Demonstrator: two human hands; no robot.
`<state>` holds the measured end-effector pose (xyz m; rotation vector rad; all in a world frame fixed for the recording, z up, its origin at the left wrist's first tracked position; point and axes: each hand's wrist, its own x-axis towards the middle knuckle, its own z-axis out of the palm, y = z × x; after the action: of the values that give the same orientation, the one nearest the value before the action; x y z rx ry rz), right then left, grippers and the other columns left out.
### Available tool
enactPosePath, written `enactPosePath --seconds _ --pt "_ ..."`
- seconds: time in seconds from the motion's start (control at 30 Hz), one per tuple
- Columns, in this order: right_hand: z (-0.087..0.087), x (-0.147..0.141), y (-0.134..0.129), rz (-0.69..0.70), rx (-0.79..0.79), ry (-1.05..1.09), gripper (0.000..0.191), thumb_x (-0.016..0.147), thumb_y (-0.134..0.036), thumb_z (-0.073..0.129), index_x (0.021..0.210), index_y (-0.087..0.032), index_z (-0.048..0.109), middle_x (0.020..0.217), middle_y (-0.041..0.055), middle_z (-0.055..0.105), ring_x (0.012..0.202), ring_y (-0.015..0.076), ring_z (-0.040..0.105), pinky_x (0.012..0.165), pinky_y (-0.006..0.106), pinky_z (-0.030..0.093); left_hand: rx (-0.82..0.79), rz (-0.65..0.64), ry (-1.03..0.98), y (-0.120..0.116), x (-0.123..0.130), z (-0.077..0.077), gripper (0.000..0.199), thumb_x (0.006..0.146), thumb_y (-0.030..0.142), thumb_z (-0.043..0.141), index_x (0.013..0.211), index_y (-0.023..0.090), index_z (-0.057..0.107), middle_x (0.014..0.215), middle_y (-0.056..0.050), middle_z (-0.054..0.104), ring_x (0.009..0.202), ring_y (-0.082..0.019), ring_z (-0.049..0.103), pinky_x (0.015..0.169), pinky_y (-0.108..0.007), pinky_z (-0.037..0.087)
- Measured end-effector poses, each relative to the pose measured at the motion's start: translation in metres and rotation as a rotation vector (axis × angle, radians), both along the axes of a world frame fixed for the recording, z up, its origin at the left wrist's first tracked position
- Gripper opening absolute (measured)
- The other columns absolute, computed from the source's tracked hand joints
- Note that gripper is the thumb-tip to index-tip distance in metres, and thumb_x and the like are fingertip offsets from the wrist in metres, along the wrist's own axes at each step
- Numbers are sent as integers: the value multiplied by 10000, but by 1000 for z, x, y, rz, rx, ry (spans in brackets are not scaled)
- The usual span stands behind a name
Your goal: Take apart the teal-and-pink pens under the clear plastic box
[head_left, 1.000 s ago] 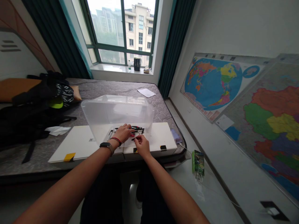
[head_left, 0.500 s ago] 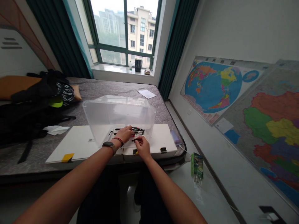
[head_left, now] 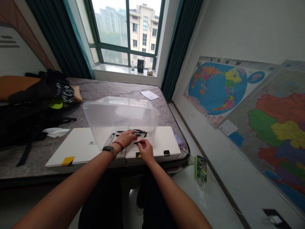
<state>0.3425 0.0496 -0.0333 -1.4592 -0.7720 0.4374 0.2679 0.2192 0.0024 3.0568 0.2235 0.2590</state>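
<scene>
Under clear bin [head_left: 120,116], right fingers [head_left: 142,142] pinch black stick [head_left: 136,143]; left fingers [head_left: 130,133] cover black-red pieces [head_left: 140,131].

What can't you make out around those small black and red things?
Head view only:
Small black and red items: too small, and the left hand covers part, so their kind is unclear.
Dark item at the right hand: fingers hide most of it.
Pixelated patch by the mattress edge: blurred out.

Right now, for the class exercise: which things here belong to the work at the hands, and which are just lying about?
At the work: left hand over small black-and-red pieces; right hand pinching a small black piece; clear plastic box; white board.

Lying about: black bag; sheet of paper; world map.
</scene>
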Motion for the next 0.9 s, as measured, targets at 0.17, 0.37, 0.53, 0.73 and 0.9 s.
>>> enactPosePath --seconds 0.17,0.37,0.53,0.73,0.9 --pt "0 0 0 7 0 15 183 853 -355 624 962 -209 621 894 55 728 781 198 718 713 302 584 42 42 60 0 2 7 260 932 181 502 910 220 758 995 -108 653 935 -212 589 820 -317 473" --pt "-1 0 0 -7 -18 -4 183 856 -354 616 971 -212 627 867 50 724 771 201 716 710 308 584 18 49 98 -2 6 14 235 913 165 530 889 217 758 980 -110 664 932 -213 607 824 -318 465" --pt "-1 0 0 -29 -31 -29 184 857 -355 612 972 -212 630 869 45 720 773 197 712 714 306 582 14 87 100 -3 5 14 237 925 203 518 897 229 752 975 -111 681 948 -224 614 834 -336 461" --pt "2 -1 -2 -26 -32 -38 166 860 -340 607 967 -215 630 867 43 719 772 197 708 723 308 582 64 118 89 -1 4 9 253 940 242 502 847 210 736 966 -108 699 947 -242 612 836 -374 430" --pt "3 -2 -3 -38 -35 -45 172 867 -339 596 984 -219 633 891 45 718 792 196 708 728 302 578 51 90 -6 -2 3 8 218 931 242 520 875 204 727 974 -121 709 1023 -271 597 905 -422 408"
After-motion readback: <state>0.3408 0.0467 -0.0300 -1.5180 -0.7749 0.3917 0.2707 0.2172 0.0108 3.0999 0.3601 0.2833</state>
